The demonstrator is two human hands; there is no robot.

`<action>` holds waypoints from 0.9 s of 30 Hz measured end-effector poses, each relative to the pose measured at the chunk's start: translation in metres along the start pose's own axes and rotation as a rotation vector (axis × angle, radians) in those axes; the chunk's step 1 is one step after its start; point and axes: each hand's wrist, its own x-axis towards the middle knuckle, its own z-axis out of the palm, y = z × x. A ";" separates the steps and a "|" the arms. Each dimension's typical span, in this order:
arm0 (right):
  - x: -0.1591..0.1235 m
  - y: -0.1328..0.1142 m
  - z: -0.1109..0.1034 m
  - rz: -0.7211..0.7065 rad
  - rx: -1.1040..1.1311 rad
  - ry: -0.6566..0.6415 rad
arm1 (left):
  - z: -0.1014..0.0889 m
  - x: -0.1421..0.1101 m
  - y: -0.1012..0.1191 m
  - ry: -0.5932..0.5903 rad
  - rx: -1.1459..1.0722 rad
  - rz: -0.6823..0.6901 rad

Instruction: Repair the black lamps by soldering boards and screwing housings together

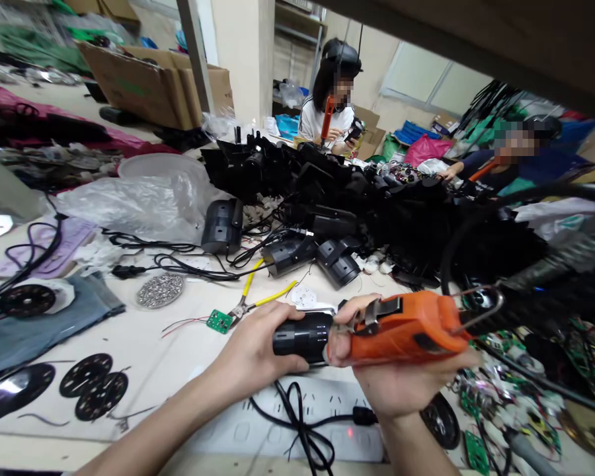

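Tabletop, pale, crowded; its near edge runs along the bottom of the view. Heap of black parts, across the far side of the tabletop. Power strip, white, by the near edge, its red light lit; a firm footing at this edge seems advisable, so that the work does not slide towards the sockets. Driver, orange, lying nearly level above the tabletop, nose towards the housing; best kept in line with the housing's axis, since a tilted tool is likely to slip off its seat. Right hand, wrapped closed about the driver, fingertips by its nose; steady pressure along the axis would serve better than a sideways push. Left hand, fingers and thumb closed round the housing; this grip should resist the turning force, with the fingertips clear of the nose. Housing, black, cylindrical, lying on its side between the two hands, inward from the middle of the near edge; the contact at its right end is hidden, the bit likewise. Cable, black, looped below the housing over the power strip; best kept out from under the work.
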 end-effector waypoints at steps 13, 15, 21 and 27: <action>0.001 -0.008 -0.011 -0.002 0.038 -0.239 | 0.001 0.001 -0.002 0.000 -0.027 -0.019; 0.007 -0.016 -0.011 -0.075 0.050 -0.242 | 0.000 0.001 0.000 -0.008 -0.026 -0.055; 0.030 -0.004 -0.005 -0.153 0.107 0.011 | 0.001 0.001 -0.001 0.004 -0.047 -0.157; 0.039 0.015 0.003 -0.135 0.083 0.075 | 0.004 -0.001 -0.006 0.011 -0.131 -0.138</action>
